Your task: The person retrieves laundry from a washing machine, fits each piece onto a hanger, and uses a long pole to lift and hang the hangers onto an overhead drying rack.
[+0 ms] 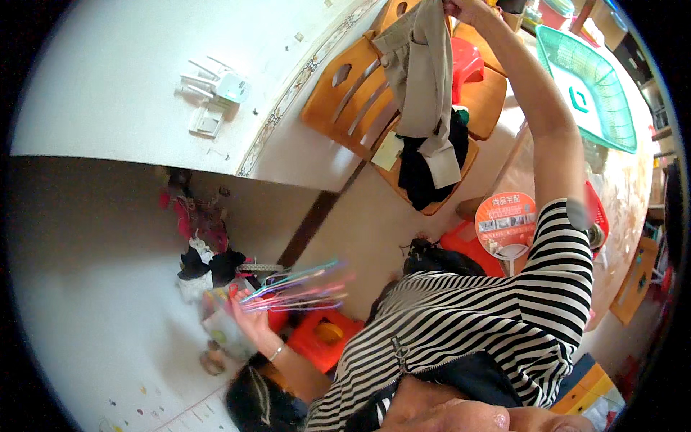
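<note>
My left hand (251, 318), wearing a thin bracelet, grips several thin coloured clothes hangers (302, 291), blurred by motion. At the top, my right arm reaches out and my right hand (463, 9), partly cut by the picture's edge, grips beige trousers (424, 75). They hang down before a wooden chair (345, 102). A lower end of the trousers overlaps a black garment (413, 178) on the chair seat (426, 208). Whether the trousers rest on it, I cannot tell.
A green plastic basket (604, 97) stands on the table (621, 200) at right. Below lie a round hand fan (505, 224) and red stools (324, 345). Bags and clothing (202, 270) hang along the wall at left. A white router (229, 86) is on the wall.
</note>
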Action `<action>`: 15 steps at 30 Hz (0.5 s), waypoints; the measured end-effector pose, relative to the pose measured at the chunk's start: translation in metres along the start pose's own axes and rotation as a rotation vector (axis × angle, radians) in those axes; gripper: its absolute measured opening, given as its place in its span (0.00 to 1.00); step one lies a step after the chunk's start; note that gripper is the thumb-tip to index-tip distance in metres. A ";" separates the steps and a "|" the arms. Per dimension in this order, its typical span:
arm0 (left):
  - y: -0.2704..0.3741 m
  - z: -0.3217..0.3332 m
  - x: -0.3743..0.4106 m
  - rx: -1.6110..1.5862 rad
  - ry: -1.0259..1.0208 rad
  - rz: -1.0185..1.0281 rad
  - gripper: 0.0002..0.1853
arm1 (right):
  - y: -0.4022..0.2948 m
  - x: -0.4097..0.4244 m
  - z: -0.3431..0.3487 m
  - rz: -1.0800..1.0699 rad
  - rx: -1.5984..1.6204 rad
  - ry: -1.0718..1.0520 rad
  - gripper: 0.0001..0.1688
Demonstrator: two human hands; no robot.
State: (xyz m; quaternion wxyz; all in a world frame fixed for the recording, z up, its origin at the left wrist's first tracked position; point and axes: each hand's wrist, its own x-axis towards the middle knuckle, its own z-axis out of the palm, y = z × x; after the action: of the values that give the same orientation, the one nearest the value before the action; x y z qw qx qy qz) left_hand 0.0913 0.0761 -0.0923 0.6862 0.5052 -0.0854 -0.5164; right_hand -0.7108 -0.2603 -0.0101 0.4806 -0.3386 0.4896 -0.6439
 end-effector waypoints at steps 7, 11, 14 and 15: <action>-0.017 0.034 0.002 0.072 -0.079 0.025 0.10 | 0.111 -0.066 0.023 -0.040 -0.525 -0.035 0.14; -0.031 0.064 0.016 0.164 -0.215 0.113 0.12 | 0.230 -0.149 0.040 -0.072 -1.312 -0.375 0.19; -0.040 0.085 0.006 0.181 -0.300 0.215 0.15 | 0.261 -0.266 0.074 0.198 -1.405 -0.568 0.32; -0.041 0.095 0.006 0.222 -0.359 0.238 0.16 | 0.317 -0.295 0.056 0.208 -1.252 -0.461 0.31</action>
State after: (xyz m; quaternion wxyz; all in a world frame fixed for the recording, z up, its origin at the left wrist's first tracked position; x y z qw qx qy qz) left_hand 0.0083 0.0156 -0.0818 0.6563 0.4641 -0.3209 -0.5009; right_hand -0.4777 -0.0151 -0.2866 0.3456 -0.6331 0.6853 -0.1002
